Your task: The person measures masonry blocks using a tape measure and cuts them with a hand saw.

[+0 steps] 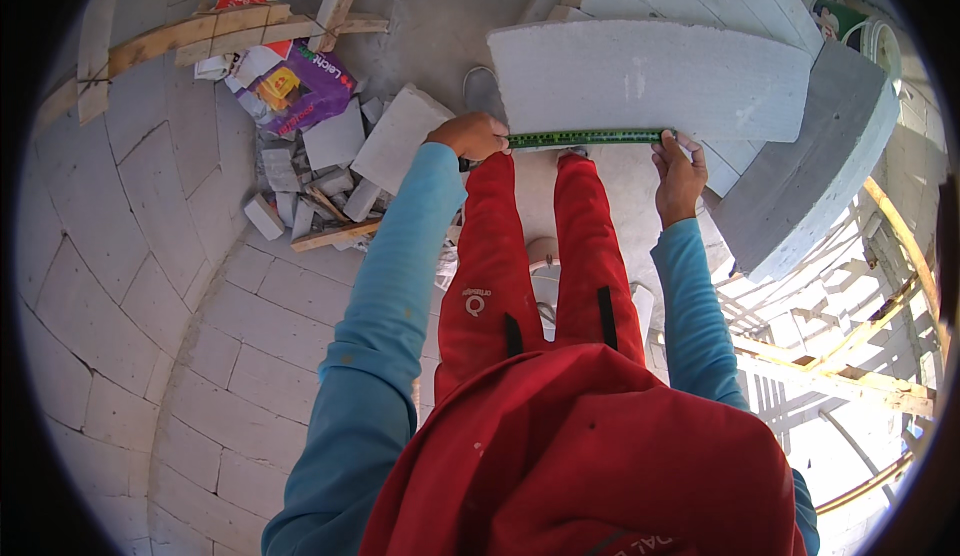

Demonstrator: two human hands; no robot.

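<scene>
A green tape measure [585,139] with dark markings is stretched straight between my two hands, just above my knees. My left hand [470,138] closes round its left end; whether the case sits inside that hand cannot be made out. At the other end, my right hand [680,166] pinches the tape between thumb and fingers. Right behind the tape is a large pale grey block [650,76], its near edge almost parallel to it. From this view I cannot tell whether the tape touches the block.
Another long grey block [810,156] leans at the right. Broken block pieces [330,181], a wood strip [335,235] and a purple bag [305,86] lie at the left. Wooden boards [200,36] cross the far left. A white bucket [880,51] stands far right, above yellowish poles [905,236].
</scene>
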